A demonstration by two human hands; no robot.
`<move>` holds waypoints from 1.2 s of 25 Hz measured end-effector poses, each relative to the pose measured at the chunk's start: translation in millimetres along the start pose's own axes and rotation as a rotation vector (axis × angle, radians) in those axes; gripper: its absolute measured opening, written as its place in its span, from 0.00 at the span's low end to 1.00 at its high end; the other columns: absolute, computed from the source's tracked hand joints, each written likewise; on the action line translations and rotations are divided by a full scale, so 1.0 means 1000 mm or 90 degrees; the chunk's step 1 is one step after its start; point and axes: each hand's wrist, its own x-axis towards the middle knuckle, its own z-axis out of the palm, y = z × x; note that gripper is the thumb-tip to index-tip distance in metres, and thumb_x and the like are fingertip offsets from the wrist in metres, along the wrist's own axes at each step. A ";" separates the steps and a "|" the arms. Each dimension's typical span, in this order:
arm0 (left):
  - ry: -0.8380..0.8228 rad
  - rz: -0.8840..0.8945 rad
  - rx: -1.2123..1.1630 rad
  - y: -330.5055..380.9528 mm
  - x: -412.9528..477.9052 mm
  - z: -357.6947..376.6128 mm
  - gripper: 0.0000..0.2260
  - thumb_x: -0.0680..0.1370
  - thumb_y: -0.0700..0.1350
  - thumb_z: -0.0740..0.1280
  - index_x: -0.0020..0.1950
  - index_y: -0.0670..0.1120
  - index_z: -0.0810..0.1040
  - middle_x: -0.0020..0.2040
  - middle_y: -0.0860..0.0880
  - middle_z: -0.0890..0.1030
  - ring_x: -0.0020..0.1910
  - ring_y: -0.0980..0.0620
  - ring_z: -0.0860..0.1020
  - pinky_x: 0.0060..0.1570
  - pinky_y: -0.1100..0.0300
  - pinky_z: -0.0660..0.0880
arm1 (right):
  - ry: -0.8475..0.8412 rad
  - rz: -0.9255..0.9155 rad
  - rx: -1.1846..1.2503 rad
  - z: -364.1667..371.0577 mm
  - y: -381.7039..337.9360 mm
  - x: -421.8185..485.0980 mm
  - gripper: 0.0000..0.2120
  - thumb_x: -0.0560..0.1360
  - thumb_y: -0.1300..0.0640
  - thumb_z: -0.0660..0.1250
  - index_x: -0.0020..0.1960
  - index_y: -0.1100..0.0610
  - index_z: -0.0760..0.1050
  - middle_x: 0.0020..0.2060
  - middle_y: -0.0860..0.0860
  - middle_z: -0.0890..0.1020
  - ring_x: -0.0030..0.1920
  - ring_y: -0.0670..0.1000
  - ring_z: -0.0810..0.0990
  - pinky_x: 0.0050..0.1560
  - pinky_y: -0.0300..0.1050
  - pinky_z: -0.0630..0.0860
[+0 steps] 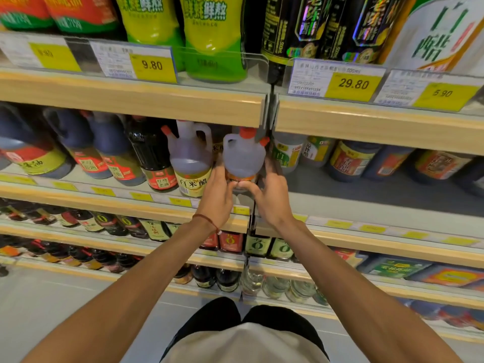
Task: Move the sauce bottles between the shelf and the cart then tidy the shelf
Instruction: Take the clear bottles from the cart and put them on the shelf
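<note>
We see bare forearms, a thin red cord bracelet with a small bead on the wrist below the left hand, a pale beige top at bottom centre, and black legwear just above it.

**Wood-fronted shelves, packed with sauce**

The top board carries red-labelled bottles, green bottles and dark bottles. Yellow price tags stand along its front lip.

On the middle board, dark soy bottles fill the left. Next to them stands a clear jug with a yellow label. A second clear jug is just beside it, and its base is hidden, so I can't tell if it rests on the board.

To the right, the grey shelf surface is bare in front, with brown-labelled bottles at the back.

Lower boards hold small dark bottles, and the lowest holds clear bottles.
</note>
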 end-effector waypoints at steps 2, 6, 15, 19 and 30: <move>0.016 -0.038 0.012 0.003 0.003 0.001 0.25 0.81 0.37 0.60 0.77 0.42 0.58 0.66 0.41 0.72 0.65 0.44 0.71 0.66 0.51 0.70 | -0.010 0.011 -0.022 0.003 -0.004 0.002 0.26 0.77 0.47 0.75 0.58 0.69 0.75 0.37 0.60 0.82 0.37 0.59 0.78 0.44 0.59 0.79; 0.055 -0.110 0.007 0.016 0.002 0.006 0.21 0.81 0.36 0.61 0.74 0.38 0.63 0.57 0.38 0.76 0.58 0.41 0.73 0.59 0.51 0.71 | -0.065 0.047 -0.045 0.004 -0.004 -0.001 0.23 0.82 0.55 0.69 0.68 0.71 0.68 0.36 0.57 0.78 0.38 0.58 0.74 0.45 0.55 0.77; 0.059 -0.183 -0.060 0.055 -0.036 -0.029 0.23 0.74 0.37 0.67 0.69 0.47 0.72 0.63 0.49 0.75 0.63 0.49 0.75 0.65 0.50 0.73 | -0.131 0.021 -0.237 -0.045 -0.051 -0.052 0.22 0.76 0.57 0.70 0.70 0.53 0.75 0.63 0.51 0.77 0.64 0.54 0.74 0.57 0.52 0.78; -0.032 -0.135 0.181 0.072 -0.065 -0.075 0.21 0.74 0.49 0.65 0.67 0.49 0.73 0.59 0.50 0.75 0.59 0.47 0.74 0.57 0.52 0.74 | -0.156 -0.070 -0.349 -0.053 -0.083 -0.069 0.21 0.72 0.47 0.67 0.61 0.55 0.81 0.55 0.52 0.82 0.56 0.57 0.78 0.53 0.53 0.79; -0.102 -0.237 0.519 0.038 -0.179 -0.198 0.26 0.76 0.64 0.57 0.66 0.49 0.72 0.59 0.49 0.76 0.56 0.46 0.73 0.54 0.48 0.71 | -0.275 -0.298 -0.362 0.017 -0.155 -0.118 0.23 0.73 0.40 0.65 0.58 0.56 0.80 0.57 0.52 0.80 0.61 0.59 0.76 0.58 0.57 0.74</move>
